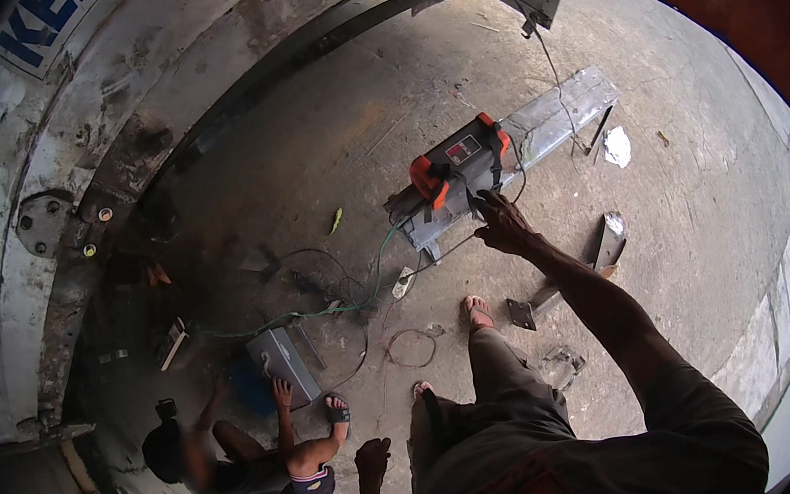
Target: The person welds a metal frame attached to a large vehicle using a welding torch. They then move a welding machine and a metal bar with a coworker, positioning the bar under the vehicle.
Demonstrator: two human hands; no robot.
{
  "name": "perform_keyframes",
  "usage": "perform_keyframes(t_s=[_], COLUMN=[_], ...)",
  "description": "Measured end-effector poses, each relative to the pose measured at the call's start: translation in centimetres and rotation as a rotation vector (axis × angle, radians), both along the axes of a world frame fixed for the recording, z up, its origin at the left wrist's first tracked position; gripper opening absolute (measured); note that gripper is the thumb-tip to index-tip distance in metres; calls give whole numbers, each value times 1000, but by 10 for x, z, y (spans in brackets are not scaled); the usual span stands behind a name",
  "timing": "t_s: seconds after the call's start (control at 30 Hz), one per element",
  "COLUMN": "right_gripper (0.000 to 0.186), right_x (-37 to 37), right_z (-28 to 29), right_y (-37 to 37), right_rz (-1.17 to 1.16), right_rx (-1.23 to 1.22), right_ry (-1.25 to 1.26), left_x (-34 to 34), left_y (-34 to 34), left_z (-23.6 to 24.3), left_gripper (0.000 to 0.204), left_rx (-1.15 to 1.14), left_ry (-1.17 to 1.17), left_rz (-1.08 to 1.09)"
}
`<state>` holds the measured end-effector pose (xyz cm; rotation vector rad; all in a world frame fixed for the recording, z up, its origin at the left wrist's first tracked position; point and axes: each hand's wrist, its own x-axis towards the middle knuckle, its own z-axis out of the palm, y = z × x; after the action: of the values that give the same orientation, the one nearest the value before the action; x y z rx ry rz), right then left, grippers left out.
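A black box-shaped machine (466, 160) with orange ends and a dark strap, which looks like a portable welding machine, stands on a long metal bench (557, 109). My right hand (505, 223) is stretched out to its near side. Its thumb and forefinger are apart, close by the hanging strap; whether they touch it is hard to make out. Low in the view, my left hand (373, 458) hangs at my side with fingers curled in, and nothing shows in it. A green cable (380, 267) runs from the bench across the floor to the left.
At lower left a person (255, 474) crouches with a hand on a grey metal box (284, 364). A steel piece (563, 289) lies by my foot. Loose cable (411, 349) coils on the floor. A large white vehicle-like body (53, 184) curves along the left.
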<state>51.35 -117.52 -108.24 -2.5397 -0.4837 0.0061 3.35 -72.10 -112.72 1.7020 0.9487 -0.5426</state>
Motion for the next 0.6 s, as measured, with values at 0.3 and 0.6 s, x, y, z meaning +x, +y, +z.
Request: perform_keyframes(t_s=[0.3, 0.6], right_gripper=[146, 150], right_x=[203, 244], right_z=[23, 0], right_y=[-9, -9], right_rz=[473, 580], right_rx=[-791, -811], right_ry=[-66, 136], left_x=[-50, -113], left_y=[-111, -205], left_z=[59, 67], left_gripper=[50, 47], left_rx=[204, 104], left_ry=[98, 177], left_rz=[183, 454])
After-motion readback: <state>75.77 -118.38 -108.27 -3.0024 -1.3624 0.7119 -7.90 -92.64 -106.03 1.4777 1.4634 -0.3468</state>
